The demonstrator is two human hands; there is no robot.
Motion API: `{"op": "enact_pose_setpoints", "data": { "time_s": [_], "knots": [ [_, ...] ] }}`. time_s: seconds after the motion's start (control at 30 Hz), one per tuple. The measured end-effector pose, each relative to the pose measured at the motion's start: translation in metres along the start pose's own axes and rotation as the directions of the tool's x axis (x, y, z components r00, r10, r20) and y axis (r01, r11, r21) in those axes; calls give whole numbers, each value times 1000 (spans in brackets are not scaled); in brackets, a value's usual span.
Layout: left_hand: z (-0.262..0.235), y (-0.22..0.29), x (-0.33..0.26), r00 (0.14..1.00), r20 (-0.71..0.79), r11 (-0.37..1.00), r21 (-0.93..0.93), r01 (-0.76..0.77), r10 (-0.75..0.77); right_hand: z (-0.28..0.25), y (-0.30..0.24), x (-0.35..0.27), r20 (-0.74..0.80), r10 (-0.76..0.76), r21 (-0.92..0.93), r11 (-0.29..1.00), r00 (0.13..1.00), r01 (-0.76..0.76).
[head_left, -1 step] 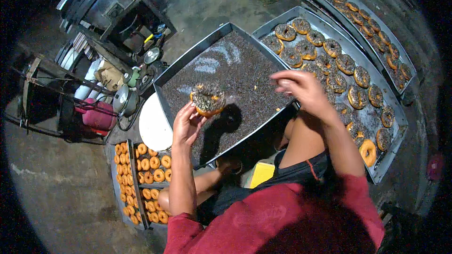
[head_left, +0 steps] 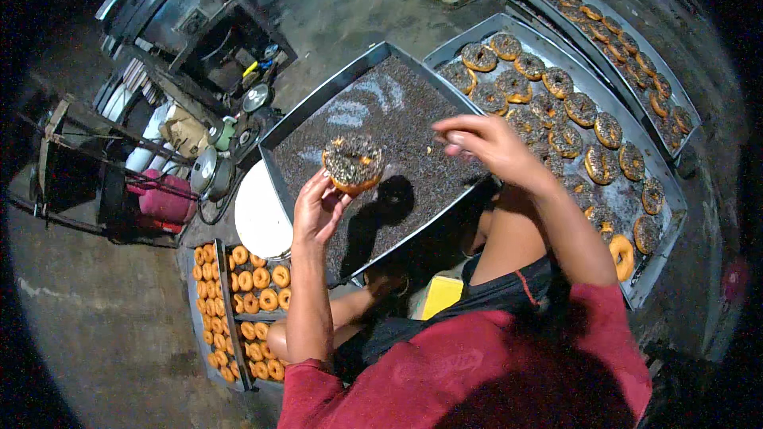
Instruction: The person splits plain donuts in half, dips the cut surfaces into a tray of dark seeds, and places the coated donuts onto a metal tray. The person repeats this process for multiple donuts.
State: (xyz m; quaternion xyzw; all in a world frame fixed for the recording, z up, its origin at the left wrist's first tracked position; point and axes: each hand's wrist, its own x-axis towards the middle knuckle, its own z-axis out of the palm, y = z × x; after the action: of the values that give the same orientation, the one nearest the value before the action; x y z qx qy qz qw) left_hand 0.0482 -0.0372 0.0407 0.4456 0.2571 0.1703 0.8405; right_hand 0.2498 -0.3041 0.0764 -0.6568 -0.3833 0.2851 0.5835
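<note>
Nothing has shifted since the earlier frame. Left hand grips a sprinkle-coated doughnut above the sprinkle tray; right hand, fingers pinched together, hovers over the tray's right side. Coated doughnuts fill the tray at right.

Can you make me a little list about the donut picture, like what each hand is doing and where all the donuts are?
left hand: holds up a sprinkle-covered donut
right hand: raised over the sprinkle tray, fingers pinched
right side: tray of sprinkled donuts
lower left: rack of plain donuts
beside the rack: white round lid
</note>
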Motion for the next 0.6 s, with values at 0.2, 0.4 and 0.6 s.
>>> {"op": "enact_pose_setpoints", "data": {
  "time_s": [0.2,0.4,0.6],
  "knots": [
    [69,-4,37,989,144,990,-140,-23,43,-7,19,87,246,166,512,814,955,-274],
    [110,-24,43,969,244,997,70,-45,27,-56,43,27,-182,70,639,767,981,64],
    [72,-39,4,971,204,971,175,-163,126,-198,77,-197,-779,251,282,959,574,-37]
  ]
}}
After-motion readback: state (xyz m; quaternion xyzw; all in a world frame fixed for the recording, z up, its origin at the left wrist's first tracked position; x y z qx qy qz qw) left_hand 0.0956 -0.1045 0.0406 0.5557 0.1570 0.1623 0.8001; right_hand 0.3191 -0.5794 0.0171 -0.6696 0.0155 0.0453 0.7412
